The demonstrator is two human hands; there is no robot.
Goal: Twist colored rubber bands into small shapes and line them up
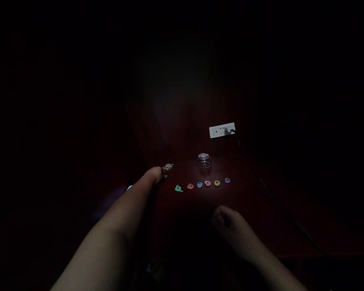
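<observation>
My left hand reaches to a small pile of coloured hair ties at the left of the dark red table. Its fingertips are in shadow at the pile's edge, so their grip is hidden. Just below them lies a green loop. My right hand is curled closed near the front, with nothing visible in it. Between the hands runs a row of small groups of ties: green, orange, blue, pink, yellow and purple.
A clear lidded jar stands behind the row. On the wall behind is a white socket panel with a plug in it. A dark cable trails along the right side. Most of the surroundings are very dark.
</observation>
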